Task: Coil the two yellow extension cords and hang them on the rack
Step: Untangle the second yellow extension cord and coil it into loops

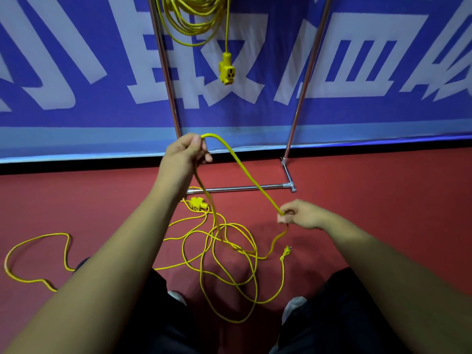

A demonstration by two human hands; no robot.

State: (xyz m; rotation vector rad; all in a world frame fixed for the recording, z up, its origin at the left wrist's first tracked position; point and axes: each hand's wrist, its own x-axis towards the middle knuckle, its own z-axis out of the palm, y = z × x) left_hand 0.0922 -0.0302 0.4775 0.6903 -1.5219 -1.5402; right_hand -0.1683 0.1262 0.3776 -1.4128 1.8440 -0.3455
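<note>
One yellow extension cord [194,19] hangs coiled on the metal rack [166,70] at the top, its socket block [226,70] dangling below. The second yellow cord [224,251] lies in loose tangled loops on the red floor, with its socket block [196,203] near the rack's base and its plug [286,252] at the right. My left hand [186,152] is raised and shut on a bend of this cord. From there a stretch runs down to my right hand [298,213], which pinches it.
A blue banner with large white characters [76,72] stands behind the rack. The rack's base bar [245,188] lies on the red floor [383,200]. My dark trousers and grey shoes [293,306] are at the bottom, close to the cord loops.
</note>
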